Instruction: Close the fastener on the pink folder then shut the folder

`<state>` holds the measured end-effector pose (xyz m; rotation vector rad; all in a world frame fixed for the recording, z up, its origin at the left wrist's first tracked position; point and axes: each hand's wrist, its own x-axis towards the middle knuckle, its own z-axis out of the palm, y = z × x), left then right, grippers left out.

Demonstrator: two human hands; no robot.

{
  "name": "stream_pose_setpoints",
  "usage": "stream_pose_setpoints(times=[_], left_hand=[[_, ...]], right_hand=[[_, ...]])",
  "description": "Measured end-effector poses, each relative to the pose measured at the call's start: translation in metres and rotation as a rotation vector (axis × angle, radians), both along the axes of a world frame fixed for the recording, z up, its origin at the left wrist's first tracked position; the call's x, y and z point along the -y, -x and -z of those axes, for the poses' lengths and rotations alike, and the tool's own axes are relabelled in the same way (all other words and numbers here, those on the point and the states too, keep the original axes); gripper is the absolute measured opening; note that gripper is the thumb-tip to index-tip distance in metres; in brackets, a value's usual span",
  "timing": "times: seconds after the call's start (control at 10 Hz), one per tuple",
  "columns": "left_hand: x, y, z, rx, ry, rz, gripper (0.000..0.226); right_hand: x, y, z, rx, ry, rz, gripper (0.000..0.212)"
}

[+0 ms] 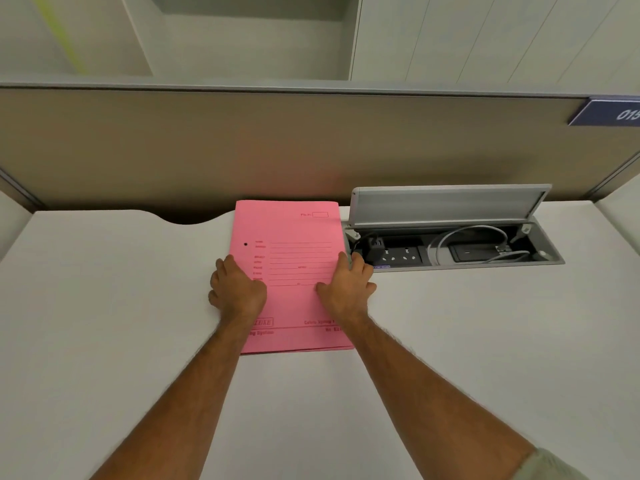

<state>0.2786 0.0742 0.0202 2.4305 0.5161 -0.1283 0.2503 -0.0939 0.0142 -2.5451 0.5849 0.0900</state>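
Observation:
The pink folder point(294, 233) lies shut and flat on the white desk point(104, 306), its printed front cover facing up. The fastener is hidden inside. My left hand point(235, 289) rests on the folder's left edge, fingers curled over the spine side. My right hand point(348, 285) grips the folder's right edge, thumb on the cover and fingers wrapped over the side. Both forearms reach in from the bottom of the view.
Just right of the folder an open cable tray point(453, 251) is sunk in the desk, its grey lid point(446, 204) raised, with sockets and white cables inside. A beige partition point(311, 147) stands behind the desk. A curved cutout point(188, 218) notches the desk's back edge.

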Motion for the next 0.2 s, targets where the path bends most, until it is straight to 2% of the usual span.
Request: stream_pose_setpoints(times=[0.2], left_hand=[[0.010,0.020,-0.004,0.105,-0.092,0.085,0.055]], right_hand=[[-0.004,0.014,-0.011,0.133,0.024,-0.058,0.062]])
